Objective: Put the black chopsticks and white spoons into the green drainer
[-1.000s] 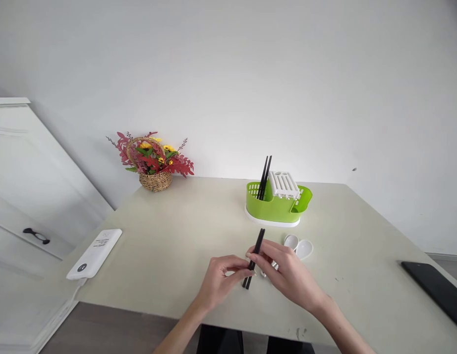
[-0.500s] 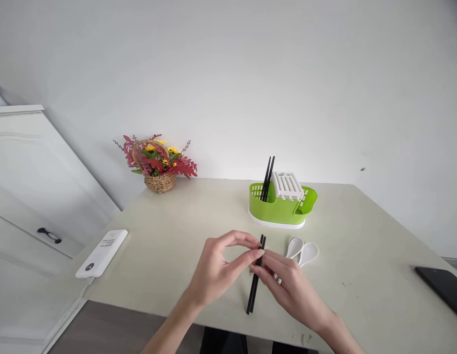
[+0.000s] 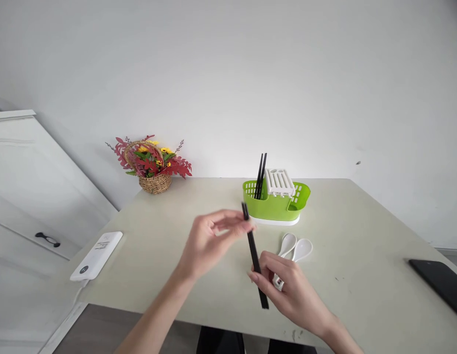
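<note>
A pair of black chopsticks (image 3: pixel 254 250) slants above the near part of the table. My left hand (image 3: pixel 214 236) pinches them close to their upper end. Lower down, the fingers of my right hand (image 3: pixel 287 285) close around the same pair. Partly behind my right hand lie two white spoons, a left one (image 3: pixel 288 243) and a right one (image 3: pixel 302 249), their handles mostly hidden. Beyond the hands stands a green cutlery holder (image 3: pixel 276 209) with a white slatted top (image 3: pixel 279 182). Two more black chopsticks (image 3: pixel 260 177) stand upright in its left compartment.
A wicker basket (image 3: pixel 155 184) of artificial flowers is at the back left of the table (image 3: pixel 169 206). On the left edge lies a white power bank (image 3: pixel 96 255) with a cable. A black phone (image 3: pixel 440 282) rests at the right. A white cabinet (image 3: pixel 40 187) borders the left side.
The chopsticks have swung so their top leans left, and they are lifted somewhat. My left hand has moved up and left, apart from my right hand. The view has shifted slightly.
</note>
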{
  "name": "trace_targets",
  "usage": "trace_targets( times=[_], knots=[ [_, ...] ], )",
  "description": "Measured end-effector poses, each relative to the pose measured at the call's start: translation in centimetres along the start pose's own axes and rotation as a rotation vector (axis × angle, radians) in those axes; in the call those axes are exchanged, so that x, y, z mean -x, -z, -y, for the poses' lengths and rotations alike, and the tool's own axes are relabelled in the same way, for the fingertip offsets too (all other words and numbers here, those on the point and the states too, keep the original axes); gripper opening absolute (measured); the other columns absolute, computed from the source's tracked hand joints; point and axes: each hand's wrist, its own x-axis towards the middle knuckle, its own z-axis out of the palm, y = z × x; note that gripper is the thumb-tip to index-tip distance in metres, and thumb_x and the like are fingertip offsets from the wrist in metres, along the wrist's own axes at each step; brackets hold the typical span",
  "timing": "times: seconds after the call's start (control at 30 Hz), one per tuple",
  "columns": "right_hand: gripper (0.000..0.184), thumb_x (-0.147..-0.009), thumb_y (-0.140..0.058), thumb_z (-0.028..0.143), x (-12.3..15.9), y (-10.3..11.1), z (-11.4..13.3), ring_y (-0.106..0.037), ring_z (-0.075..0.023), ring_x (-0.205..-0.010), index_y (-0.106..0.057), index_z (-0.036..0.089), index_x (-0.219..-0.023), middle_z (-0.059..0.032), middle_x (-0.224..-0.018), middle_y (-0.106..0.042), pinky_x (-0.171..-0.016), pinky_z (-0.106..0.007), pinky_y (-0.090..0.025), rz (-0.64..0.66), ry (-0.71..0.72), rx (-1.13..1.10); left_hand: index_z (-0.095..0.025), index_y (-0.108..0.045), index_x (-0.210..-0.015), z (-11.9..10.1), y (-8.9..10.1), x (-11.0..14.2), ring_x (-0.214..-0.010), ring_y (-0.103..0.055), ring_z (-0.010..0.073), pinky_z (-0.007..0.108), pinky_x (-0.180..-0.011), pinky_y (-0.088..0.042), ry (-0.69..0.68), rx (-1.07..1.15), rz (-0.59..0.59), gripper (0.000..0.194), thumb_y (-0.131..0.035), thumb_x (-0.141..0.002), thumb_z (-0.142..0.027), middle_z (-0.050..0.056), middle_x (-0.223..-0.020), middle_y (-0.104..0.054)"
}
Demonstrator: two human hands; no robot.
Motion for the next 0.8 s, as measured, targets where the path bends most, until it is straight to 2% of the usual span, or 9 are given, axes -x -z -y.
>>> trace_targets(
  times=[0.1, 0.2, 0.37, 0.47, 0.6, 0.7, 0.8],
  knots=[
    [0.04, -0.108, -0.049, 0.044, 1.4, 1.1, -1.4, -0.047, -0.0135, -0.066, -0.051, 0.023, -0.074, 0.0007, -0.074, -0.051, -0.061, -0.027, -0.04, 0.031, -0.053, -0.002, -0.018, -0.081, -0.097, -1.4, 0.4, -3.6, -0.09, -0.08, 0.0242, 0.039, -0.092, -0.065, -0.108, 0.133, -0.127, 0.035, -0.086, -0.082, -0.048, 0.006, -0.09, -0.082],
    [0.043, -0.108, -0.048, 0.048, 3.5, 2.8, -3.6, -0.048, -0.0147, -0.068, -0.058, 0.022, -0.076, -0.0003, -0.074, -0.055, -0.063, -0.028, -0.04, 0.022, -0.164, -0.007, -0.017, -0.078, -0.106, -2.7, 1.2, -8.0, -0.097, -0.079, 0.0242, 0.04, -0.092, -0.066, -0.202, 0.225, -0.237, 0.044, -0.087, -0.08, -0.051, 0.007, -0.104, -0.081],
    [0.052, -0.104, -0.048, 0.061, 7.3, 6.5, -8.3, -0.044, -0.0144, -0.062, -0.055, 0.022, -0.071, 0.0013, -0.065, -0.048, -0.059, -0.028, -0.037, -0.125, -0.437, -0.131, -0.017, -0.075, -0.111, -2.7, 2.2, -15.4, -0.107, -0.078, 0.0234, 0.039, -0.096, -0.064, -0.236, 0.237, -0.348, 0.047, -0.089, -0.079, -0.049, 0.009, -0.116, -0.08],
    [0.054, -0.1, -0.052, 0.067, 9.1, 8.0, -10.5, -0.038, -0.0136, -0.059, -0.051, 0.022, -0.07, 0.003, -0.062, -0.042, -0.057, -0.027, -0.036, -0.274, -0.6, -0.161, -0.015, -0.075, -0.108, -0.9, 1.8, -19.2, -0.101, -0.079, 0.0226, 0.039, -0.092, -0.065, -0.271, 0.21, -0.372, 0.049, -0.09, -0.077, -0.05, 0.011, -0.112, -0.08],
    [0.052, -0.097, -0.054, 0.071, 9.8, 8.7, -11.5, -0.036, -0.0136, -0.059, -0.054, 0.023, -0.075, 0.0037, -0.064, -0.04, -0.057, -0.027, -0.035, -0.358, -0.688, -0.209, -0.012, -0.076, -0.101, 2.9, 0.1, -23.1, -0.089, -0.079, 0.0222, 0.036, -0.08, -0.067, -0.263, 0.108, -0.293, 0.049, -0.09, -0.074, -0.05, 0.013, -0.103, -0.082],
    [0.053, -0.096, -0.053, 0.072, 9.4, 8.4, -11.3, -0.036, -0.0135, -0.059, -0.055, 0.023, -0.075, 0.004, -0.063, -0.04, -0.056, -0.026, -0.034, -0.365, -0.692, -0.229, -0.011, -0.077, -0.097, 5.7, -1.3, -24.7, -0.084, -0.079, 0.0229, 0.035, -0.074, -0.068, -0.183, 0.004, -0.244, 0.046, -0.091, -0.073, -0.048, 0.015, -0.099, -0.082],
    [0.053, -0.096, -0.053, 0.071, 8.8, 7.8, -10.9, -0.036, -0.0141, -0.059, -0.056, 0.023, -0.074, 0.0039, -0.061, -0.039, -0.055, -0.026, -0.033, -0.385, -0.69, -0.171, -0.011, -0.077, -0.097, 7.9, -2.1, -25.2, -0.081, -0.079, 0.0239, 0.037, -0.073, -0.068, -0.103, -0.042, -0.225, 0.047, -0.092, -0.071, -0.047, 0.015, -0.096, -0.082]
  ],
)
